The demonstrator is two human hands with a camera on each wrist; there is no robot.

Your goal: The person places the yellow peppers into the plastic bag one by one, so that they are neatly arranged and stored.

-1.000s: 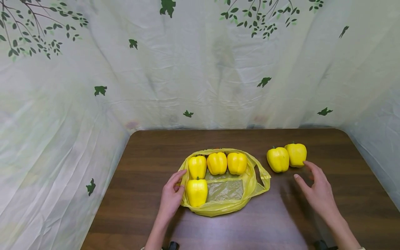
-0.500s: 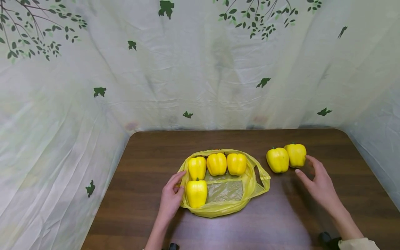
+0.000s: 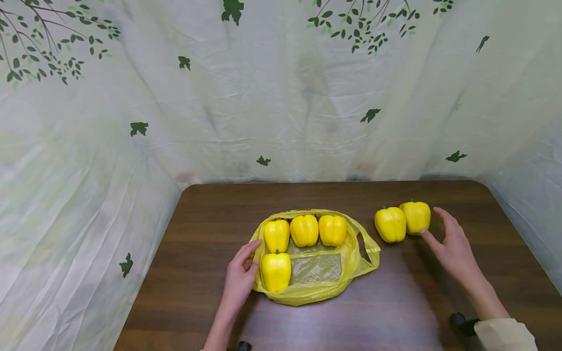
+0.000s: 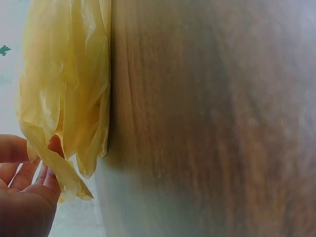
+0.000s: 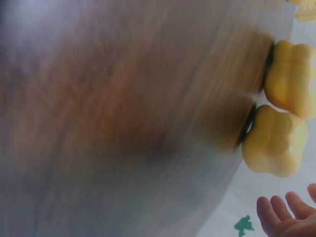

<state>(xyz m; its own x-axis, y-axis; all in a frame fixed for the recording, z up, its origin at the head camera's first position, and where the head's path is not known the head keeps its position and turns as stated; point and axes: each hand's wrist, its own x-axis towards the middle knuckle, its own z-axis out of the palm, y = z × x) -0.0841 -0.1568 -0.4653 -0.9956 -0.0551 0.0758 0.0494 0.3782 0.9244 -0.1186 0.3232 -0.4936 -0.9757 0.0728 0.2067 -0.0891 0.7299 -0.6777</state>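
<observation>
A yellow plastic bag (image 3: pixel 307 296) lies spread on the table with its mouth upward. Several yellow bell peppers (image 3: pixel 275 273) sit inside it along the back and left. My left hand (image 3: pixel 239 280) holds the bag's left edge; in the left wrist view its fingers (image 4: pixel 47 180) are around a strip of the film. Two more bell peppers stand side by side to the right of the bag, a front one (image 3: pixel 390 224) and a rear one (image 3: pixel 416 218). Beside the rear one, my right hand (image 3: pixel 456 251) is spread, thumb tip at its lower edge and index finger apart on its right.
The brown wooden table (image 3: pixel 197 214) has rounded back corners. A pale cloth backdrop (image 3: pixel 281 122) with printed leaves hangs behind it and at the sides. The bag's loop handle (image 3: pixel 372 251) points right, towards the two loose peppers.
My right hand has shifted slightly right and away from me, its fingers now spread around the rear loose pepper's right side. The left hand, bag and peppers have stayed in place.
</observation>
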